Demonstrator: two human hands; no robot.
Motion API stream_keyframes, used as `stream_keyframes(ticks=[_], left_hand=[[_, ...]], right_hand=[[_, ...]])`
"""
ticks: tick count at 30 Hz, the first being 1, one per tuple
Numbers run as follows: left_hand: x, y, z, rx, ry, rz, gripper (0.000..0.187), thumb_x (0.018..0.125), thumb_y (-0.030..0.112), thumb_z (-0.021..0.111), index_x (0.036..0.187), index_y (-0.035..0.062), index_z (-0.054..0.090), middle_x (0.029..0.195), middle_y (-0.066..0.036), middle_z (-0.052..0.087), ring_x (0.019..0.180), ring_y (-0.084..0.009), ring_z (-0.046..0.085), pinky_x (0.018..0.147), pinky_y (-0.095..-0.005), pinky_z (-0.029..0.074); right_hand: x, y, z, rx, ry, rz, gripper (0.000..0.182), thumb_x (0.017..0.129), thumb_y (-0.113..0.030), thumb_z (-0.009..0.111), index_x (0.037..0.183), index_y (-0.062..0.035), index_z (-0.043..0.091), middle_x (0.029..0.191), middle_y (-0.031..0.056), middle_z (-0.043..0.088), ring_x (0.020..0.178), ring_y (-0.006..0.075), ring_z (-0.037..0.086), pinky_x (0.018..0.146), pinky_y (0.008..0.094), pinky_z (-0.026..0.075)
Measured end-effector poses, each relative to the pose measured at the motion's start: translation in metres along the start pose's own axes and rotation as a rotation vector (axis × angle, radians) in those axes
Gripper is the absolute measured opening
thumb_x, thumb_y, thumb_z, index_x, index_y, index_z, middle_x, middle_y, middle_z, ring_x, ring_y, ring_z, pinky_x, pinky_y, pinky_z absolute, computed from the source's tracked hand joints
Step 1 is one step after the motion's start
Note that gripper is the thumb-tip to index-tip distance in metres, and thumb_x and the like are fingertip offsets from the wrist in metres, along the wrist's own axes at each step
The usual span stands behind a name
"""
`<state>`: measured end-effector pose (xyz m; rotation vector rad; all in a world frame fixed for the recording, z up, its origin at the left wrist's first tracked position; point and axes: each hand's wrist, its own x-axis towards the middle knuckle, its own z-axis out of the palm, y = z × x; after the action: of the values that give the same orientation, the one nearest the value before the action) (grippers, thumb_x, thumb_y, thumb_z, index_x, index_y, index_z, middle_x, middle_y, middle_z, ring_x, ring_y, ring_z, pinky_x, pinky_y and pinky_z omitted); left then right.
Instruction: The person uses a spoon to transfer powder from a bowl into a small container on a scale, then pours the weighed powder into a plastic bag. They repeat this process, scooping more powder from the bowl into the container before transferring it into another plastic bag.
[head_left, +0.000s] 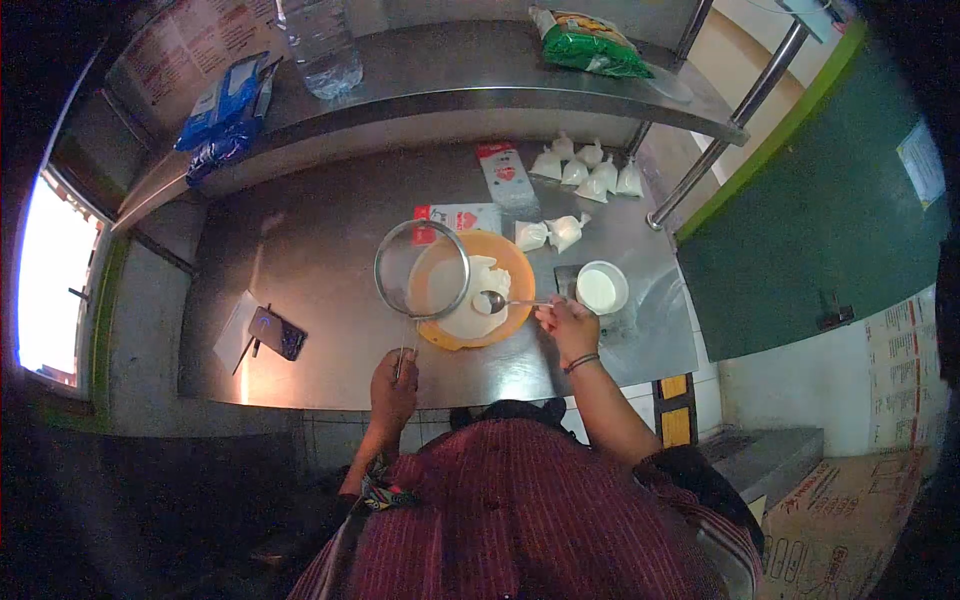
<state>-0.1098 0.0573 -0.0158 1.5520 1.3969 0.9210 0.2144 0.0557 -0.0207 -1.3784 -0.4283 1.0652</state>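
My left hand (394, 388) is closed round the handle of a round sieve (379, 268), whose mesh hangs over the left part of an orange bowl (525, 262). White powder (468, 322) lies in the bowl. In my right hand (568, 328) is a metal spoon (518, 302); its tip is over the powder, right of the sieve. Just beyond my right hand a round white container (601, 288) of white powder stands on a dark flat object (567, 279), perhaps a scale.
Several tied bags of white powder (597, 181) and red-and-white packets (508, 178) lie behind the bowl. A phone (277, 333) rests on the steel table (320, 250) at left. The shelf (450, 88) above holds a large bottle (325, 58), blue packages (222, 110) and a green bag (590, 47).
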Motion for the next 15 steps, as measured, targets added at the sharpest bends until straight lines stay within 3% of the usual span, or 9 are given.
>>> stream_keyframes(ticks=[1,3,5,9,11,15], left_hand=[[-0.002,0.016,-0.001,-0.012,0.000,-0.063,0.026,0.103,0.023,0.050,0.099,0.0003,0.062,0.066,-0.004,0.052,0.057,-0.0147,0.048,0.055,-0.0323,0.042],[-0.002,0.017,0.000,-0.026,-0.002,-0.126,0.027,0.103,0.023,0.050,0.097,-0.0001,0.062,0.067,-0.006,0.052,0.057,-0.0164,0.048,0.056,-0.0338,0.042],[0.002,-0.007,0.003,0.075,0.041,0.099,0.029,0.103,0.024,0.050,0.093,-0.0005,0.060,0.068,-0.007,0.053,0.058,-0.0163,0.050,0.056,-0.0346,0.043],[0.004,0.021,0.008,0.092,-0.005,0.095,0.031,0.104,0.028,0.051,0.091,0.0013,0.059,0.067,-0.005,0.053,0.057,-0.0143,0.050,0.054,-0.0323,0.043],[0.003,0.049,0.015,-0.101,-0.094,-0.133,0.032,0.104,0.030,0.052,0.090,0.0023,0.059,0.066,-0.002,0.053,0.055,-0.0124,0.049,0.052,-0.0305,0.042],[0.015,0.070,0.039,-0.075,-0.138,-0.109,0.030,0.104,0.029,0.052,0.092,0.0025,0.061,0.064,0.000,0.052,0.054,-0.0117,0.048,0.052,-0.0298,0.041]], right_hand=[[-0.001,-0.002,-0.002,-0.002,-0.012,0.018,0.024,0.098,-0.020,0.062,0.108,0.0011,0.065,0.091,0.0120,0.072,0.077,0.0161,0.071,0.063,0.0249,0.055],[-0.005,-0.007,-0.003,0.076,0.015,0.030,0.022,0.099,-0.018,0.061,0.105,0.0019,0.066,0.090,0.0117,0.072,0.076,0.0162,0.071,0.061,0.0247,0.053],[-0.012,-0.020,-0.001,0.154,0.043,0.042,0.020,0.099,-0.016,0.060,0.103,0.0027,0.066,0.088,0.0113,0.072,0.075,0.0163,0.071,0.059,0.0246,0.052],[-0.017,-0.040,-0.014,0.280,0.050,0.064,0.023,0.099,-0.016,0.060,0.110,0.0027,0.065,0.095,0.0112,0.072,0.081,0.0168,0.071,0.063,0.0239,0.055],[-0.015,-0.046,-0.028,0.338,0.005,0.032,0.024,0.098,-0.017,0.060,0.112,0.0025,0.065,0.097,0.0114,0.072,0.083,0.0171,0.071,0.065,0.0240,0.056],[-0.025,-0.073,-0.045,0.381,0.082,-0.010,0.027,0.098,-0.018,0.061,0.116,0.0022,0.064,0.097,0.0120,0.071,0.084,0.0176,0.071,0.067,0.0247,0.058]])
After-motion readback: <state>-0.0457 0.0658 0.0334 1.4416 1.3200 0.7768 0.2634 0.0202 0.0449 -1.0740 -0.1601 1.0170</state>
